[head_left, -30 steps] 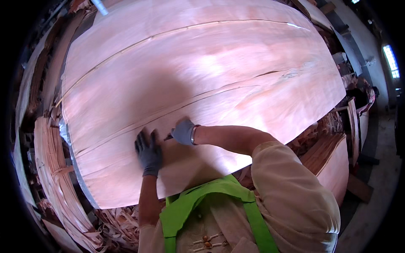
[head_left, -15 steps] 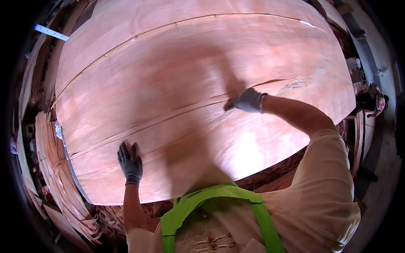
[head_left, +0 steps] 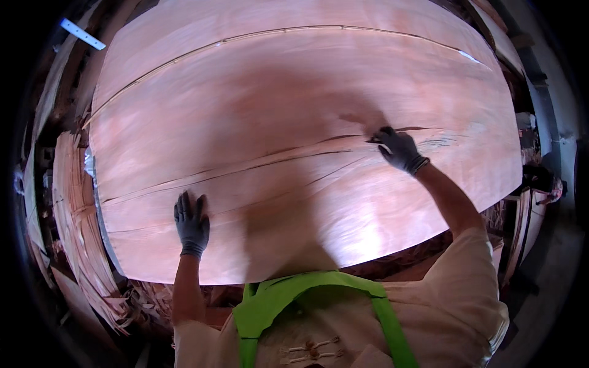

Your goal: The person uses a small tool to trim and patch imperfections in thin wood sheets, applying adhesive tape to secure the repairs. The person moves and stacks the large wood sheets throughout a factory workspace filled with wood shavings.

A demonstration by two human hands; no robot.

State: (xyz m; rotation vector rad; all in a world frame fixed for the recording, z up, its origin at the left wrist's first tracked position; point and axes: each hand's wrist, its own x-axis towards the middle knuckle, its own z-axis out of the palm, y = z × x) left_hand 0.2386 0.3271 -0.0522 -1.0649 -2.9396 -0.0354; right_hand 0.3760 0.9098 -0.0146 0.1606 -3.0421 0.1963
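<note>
So a big, pale pinkish wood veneer sheet (head_left: pixel 294 116) is laid out pretty flat, with long, thin dark splits (head_left: pixel 270 164) run across it; a small dark tool (head_left: pixel 372 141) is held near them.

Right hand (head_left: pixel 400 150): gloved, its palm side turned away from me
Small dark thing (head_left: pixel 372 141): shows at those fingertips, mostly covered, too little of it for me to name
Left hand (head_left: pixel 192 227): gloved, palm side out of my sight
Wood sheet (head_left: pixel 147 153): far part cut off by the upper edge, near edge partly behind the green apron (head_left: pixel 261 310)
Apron straps (head_left: pixel 392 328): cut off at the lower edge, as is the pale shirt (head_left: pixel 445 288)
Pale strip (head_left: pixel 83 34): dots or holes along it, I can't tell which
Reddish bundle (head_left: pixel 556 189): over by the right, too dim and small to make out
</note>
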